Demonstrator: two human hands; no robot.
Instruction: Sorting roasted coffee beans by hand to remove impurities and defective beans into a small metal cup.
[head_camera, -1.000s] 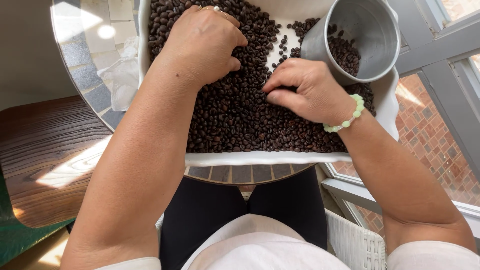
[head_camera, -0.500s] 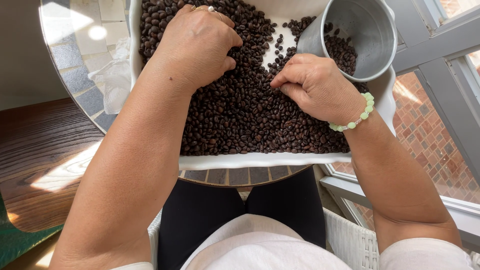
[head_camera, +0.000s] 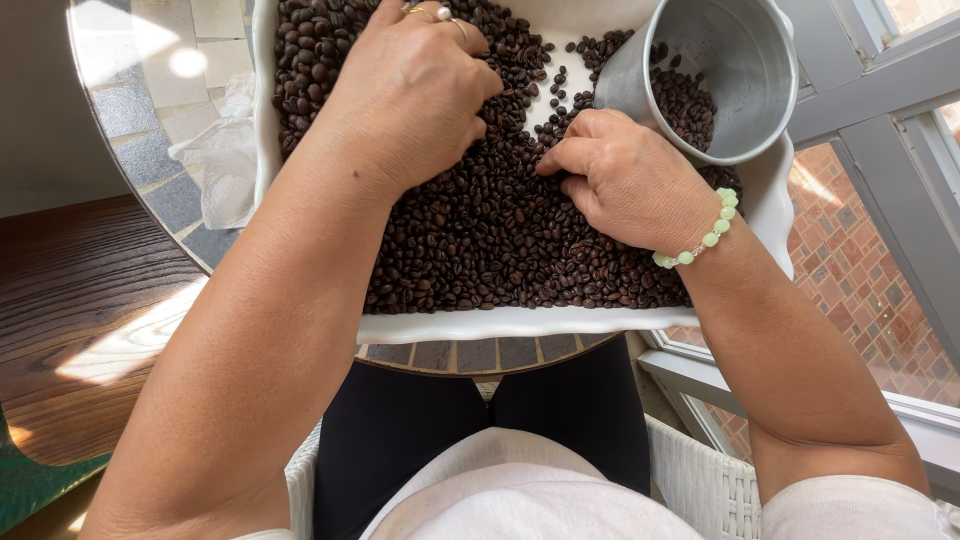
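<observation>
Across the white tray (head_camera: 480, 322) on the tiled table (head_camera: 150, 110) I've got a thick layer of dark coffee beans (head_camera: 480, 240), with a tilted metal cup (head_camera: 715, 70) at the far right holding more. Beans look light, hard and slick, so they'll roll; I'd pinch single ones by fingertip or rake them. My left hand (head_camera: 410, 90) lies palm-down on the beans, fingers curled together into them, arm slanting in from near left. My right hand (head_camera: 625, 180), green bead bracelet (head_camera: 700, 238) on the wrist, is bunched right beside the cup's lip, fingertips pinched; can't tell if a bean's inside.
</observation>
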